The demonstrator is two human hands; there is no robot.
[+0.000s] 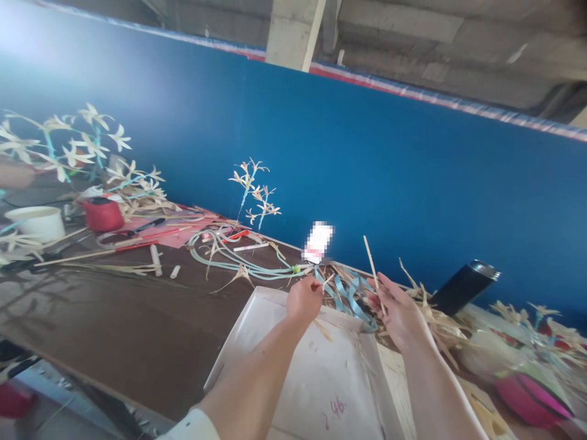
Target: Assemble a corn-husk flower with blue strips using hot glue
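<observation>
My left hand (304, 300) is closed in a pinch above the far edge of a white box lid (316, 373). A short pale strip (328, 279) sticks out from its fingertips. To the right, my right hand (397, 308) grips a thin pale stick (370, 260) that stands nearly upright between thumb and fingers. Light-blue ribbon (351, 290) lies tangled on the table between the two hands. Just beyond my left hand is a blurred-out white rectangle (318, 242). The lid bears handwritten red marks.
Flower stems of pale husk-like petals (254, 189) stand against a blue partition (389, 153). Pale-green tubing (238, 269), a red container (103, 214) and a white cup (39, 224) lie leftward. A black flask (465, 287) and a pink pouch (532, 400) are rightward. Part of another person's arm (14, 176) shows far left.
</observation>
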